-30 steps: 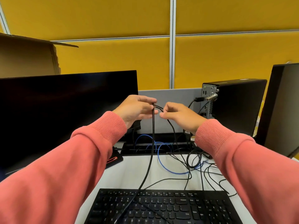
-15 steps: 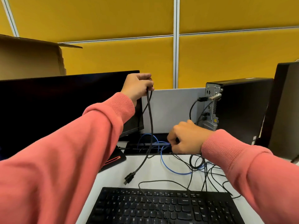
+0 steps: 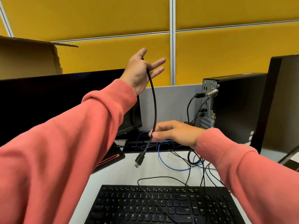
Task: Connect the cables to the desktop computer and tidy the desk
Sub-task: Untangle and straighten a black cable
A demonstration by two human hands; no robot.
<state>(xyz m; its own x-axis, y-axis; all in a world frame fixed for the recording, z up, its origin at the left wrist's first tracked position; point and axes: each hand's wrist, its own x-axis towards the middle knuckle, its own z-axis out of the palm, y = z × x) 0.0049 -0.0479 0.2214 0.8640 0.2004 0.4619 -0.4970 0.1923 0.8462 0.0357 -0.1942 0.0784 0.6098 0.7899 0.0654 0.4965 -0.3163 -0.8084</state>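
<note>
Black braided cable (image 3: 154,102) hangs from the raised left hand (image 3: 140,72), which pinches it between thumb and forefinger while the other fingers spread out straight. The cable drops in a curve and its plug (image 3: 139,160) dangles just above the white desk (image 3: 123,173), beyond the keyboard (image 3: 161,206). The right hand (image 3: 174,134) reaches in low from the right, fingers loosely curved, thumb and fingertips at the cable's lower part; whether it actually grips the cable I cannot tell. Beneath that hand lies a tangle of thin black cables and a blue cable (image 3: 171,165). The desktop computer (image 3: 233,107) stands upright at far right, its rear panel facing left, with black cables plugged in. A dark monitor (image 3: 56,101) fills the left. Behind it, far left, sits an open cardboard box (image 3: 29,60); its contents are hidden from view.
</note>
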